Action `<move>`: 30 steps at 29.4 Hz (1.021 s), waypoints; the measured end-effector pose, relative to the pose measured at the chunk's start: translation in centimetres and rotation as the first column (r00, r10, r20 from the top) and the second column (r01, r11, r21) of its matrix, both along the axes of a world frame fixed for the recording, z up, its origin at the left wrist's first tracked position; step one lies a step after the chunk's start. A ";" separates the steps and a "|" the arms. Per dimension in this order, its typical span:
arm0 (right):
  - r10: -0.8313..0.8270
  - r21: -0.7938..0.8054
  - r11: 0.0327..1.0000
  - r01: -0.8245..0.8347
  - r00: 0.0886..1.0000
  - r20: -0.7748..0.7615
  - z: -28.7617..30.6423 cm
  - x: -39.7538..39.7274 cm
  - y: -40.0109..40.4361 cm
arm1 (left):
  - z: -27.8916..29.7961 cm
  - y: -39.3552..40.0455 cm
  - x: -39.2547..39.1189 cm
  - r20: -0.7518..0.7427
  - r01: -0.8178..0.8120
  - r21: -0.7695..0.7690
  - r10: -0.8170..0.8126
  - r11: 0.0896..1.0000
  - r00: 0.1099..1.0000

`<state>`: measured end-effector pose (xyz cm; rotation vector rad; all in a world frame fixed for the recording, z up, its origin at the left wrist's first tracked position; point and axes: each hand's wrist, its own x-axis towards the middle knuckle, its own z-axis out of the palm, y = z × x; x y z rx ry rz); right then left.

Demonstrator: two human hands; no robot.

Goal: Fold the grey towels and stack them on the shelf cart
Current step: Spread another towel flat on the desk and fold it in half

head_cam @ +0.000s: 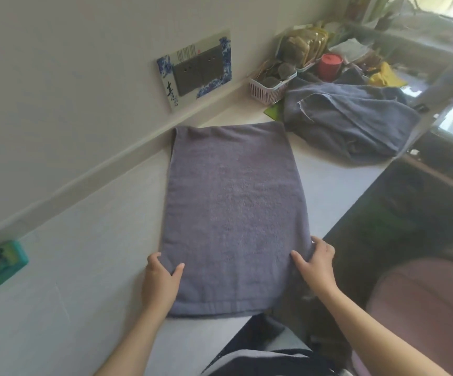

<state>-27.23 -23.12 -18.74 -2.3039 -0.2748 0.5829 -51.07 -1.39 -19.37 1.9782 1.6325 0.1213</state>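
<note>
Left hand (pixel 161 278) and right hand (pixel 316 263) each pinch side edge of grey towel (pixel 233 202) near its closest end, thumbs on top, fingers tucked under. Towel lies flat on tabletop (pixel 78 267), already a doubled rectangle. Likely next fold: lift near end evenly, carry to far edge, match corners, keep both grips level, smooth flat. Unfolded towel heap (pixel 355 126) waits beyond, far right. Shelf cart not in view.

One flat towel (pixel 233 213), one towel heap (pixel 350 123), two baskets (pixel 268 89)
</note>
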 end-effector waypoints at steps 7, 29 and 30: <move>0.015 0.139 0.990 0.007 0.988 -0.156 1.6 -1.8 -2.6 | 1.8 -0.1 -1.8 0.260 -0.077 -0.104 0.102 0.992 0.960; -0.042 0.425 0.902 0.073 0.996 -0.082 7.2 2.9 1.7 | 6.3 5.3 1.1 0.653 -0.156 -0.104 0.186 0.982 0.734; -0.051 0.421 0.901 0.101 0.990 -0.129 7.1 4.0 2.7 | 6.4 6.3 2.2 0.645 -0.163 -0.151 0.223 0.975 0.731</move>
